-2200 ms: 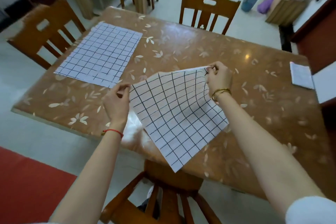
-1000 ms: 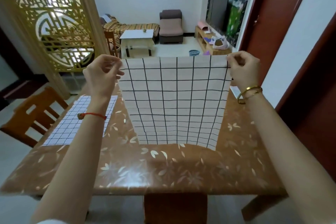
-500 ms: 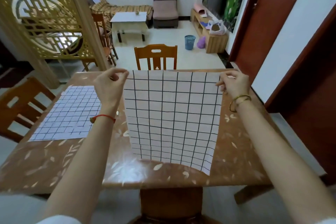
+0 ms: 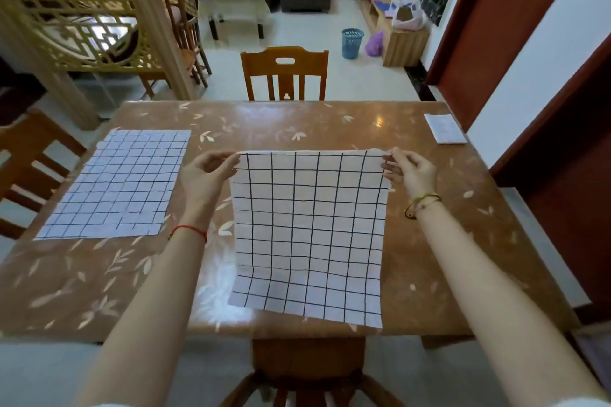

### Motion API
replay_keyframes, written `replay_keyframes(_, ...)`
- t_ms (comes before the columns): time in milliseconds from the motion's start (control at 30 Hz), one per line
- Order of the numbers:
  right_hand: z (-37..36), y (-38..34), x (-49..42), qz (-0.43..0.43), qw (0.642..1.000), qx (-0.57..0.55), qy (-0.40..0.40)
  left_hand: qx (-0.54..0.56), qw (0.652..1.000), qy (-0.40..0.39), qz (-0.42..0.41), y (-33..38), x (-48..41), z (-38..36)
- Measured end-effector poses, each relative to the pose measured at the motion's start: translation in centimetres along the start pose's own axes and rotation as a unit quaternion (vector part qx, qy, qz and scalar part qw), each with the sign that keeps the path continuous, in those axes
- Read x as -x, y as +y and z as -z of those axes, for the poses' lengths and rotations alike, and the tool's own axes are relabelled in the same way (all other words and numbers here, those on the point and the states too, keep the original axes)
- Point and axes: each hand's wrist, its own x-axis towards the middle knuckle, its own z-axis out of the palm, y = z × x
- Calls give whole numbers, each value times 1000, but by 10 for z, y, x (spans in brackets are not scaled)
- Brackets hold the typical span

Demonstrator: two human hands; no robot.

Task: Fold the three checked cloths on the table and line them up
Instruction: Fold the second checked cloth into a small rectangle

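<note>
Reaching forward, left hand (image 4: 206, 175) and right hand (image 4: 411, 170) pinch the checked cloth's (image 4: 309, 235) far corners.

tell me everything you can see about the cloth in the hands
The cloth is white, thin fabric with a grid of fine black lines, roughly square and unfolded. The left hand and right hand each pinch a far corner, stretching the far edge straight. Its near part lies on the table by the front edge, with a soft crease running across just above that part.
</note>
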Motion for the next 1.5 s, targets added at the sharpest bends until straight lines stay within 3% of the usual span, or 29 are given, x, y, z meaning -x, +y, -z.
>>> replay_keyframes(300,-8,54,1,-51,997,51,13,77,989,51,112,-61,14,12)
replay_keyframes(567,7,125,37,-138,982,126,32,58,964,86,244,-116,56,35)
replay_keyframes(867,35,174,66,-199,953,226,17,1,924,59,377,-157,111,46)
replay_keyframes(1267,61,203,95,-185,881,436,-3,-153,893,62,418,-200,148,51)
replay_keyframes(1500,58,200,108,-162,866,473,-28,-205,906,77,363,-187,154,45)
